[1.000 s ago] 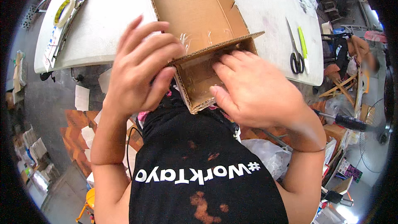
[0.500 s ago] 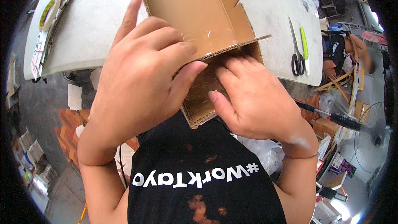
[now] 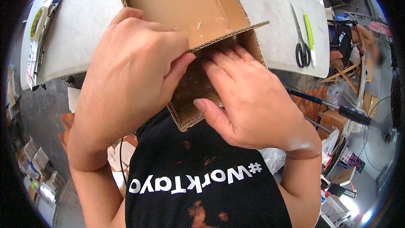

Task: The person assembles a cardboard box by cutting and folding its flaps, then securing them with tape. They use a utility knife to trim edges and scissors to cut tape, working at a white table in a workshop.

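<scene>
The cardboard box (image 3: pixel 185 12) runs off the top edge (its near wall partly hidden by both hands).

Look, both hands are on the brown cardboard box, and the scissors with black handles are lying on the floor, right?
Not quite. The scissors lie on the white table, next to a green pen-shaped tool, not on the floor; the head view shows it. The rest is right: the left hand and the right hand are both on the brown cardboard box.
</scene>
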`<state>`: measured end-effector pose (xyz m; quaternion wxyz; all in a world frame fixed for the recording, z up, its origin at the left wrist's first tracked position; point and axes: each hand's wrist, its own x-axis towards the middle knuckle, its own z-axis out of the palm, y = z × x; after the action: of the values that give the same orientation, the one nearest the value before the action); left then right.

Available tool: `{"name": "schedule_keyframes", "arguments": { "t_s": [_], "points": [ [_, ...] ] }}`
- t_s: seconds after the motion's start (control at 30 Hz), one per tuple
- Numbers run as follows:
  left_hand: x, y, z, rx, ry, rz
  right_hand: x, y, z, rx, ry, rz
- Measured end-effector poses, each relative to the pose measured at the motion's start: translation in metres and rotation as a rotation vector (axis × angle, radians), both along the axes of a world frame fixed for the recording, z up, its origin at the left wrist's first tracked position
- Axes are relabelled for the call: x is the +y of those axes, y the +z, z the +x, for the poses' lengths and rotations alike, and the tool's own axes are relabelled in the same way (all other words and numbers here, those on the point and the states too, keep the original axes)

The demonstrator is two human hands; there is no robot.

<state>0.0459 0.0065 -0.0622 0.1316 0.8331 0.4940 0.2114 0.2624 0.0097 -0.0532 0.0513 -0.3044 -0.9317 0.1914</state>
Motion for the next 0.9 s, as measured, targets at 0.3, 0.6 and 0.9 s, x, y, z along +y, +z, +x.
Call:
{"name": "schedule_keyframes", "arguments": {
  "t_s": [0.3,0.6,0.9],
  "points": [
    [0.013,-0.006,-0.01,-0.118,-0.089,-0.118,-0.008,-0.005,-0.031,-0.037,0.18,-0.048],
    [0.015,-0.007,-0.011,-0.164,-0.121,-0.125,-0.003,0.0,-0.022,-0.087,0.056,-0.139],
    [0.02,-0.007,-0.013,-0.178,-0.153,-0.123,0.009,-0.001,-0.009,-0.077,-0.072,0.062]
  ]
}}
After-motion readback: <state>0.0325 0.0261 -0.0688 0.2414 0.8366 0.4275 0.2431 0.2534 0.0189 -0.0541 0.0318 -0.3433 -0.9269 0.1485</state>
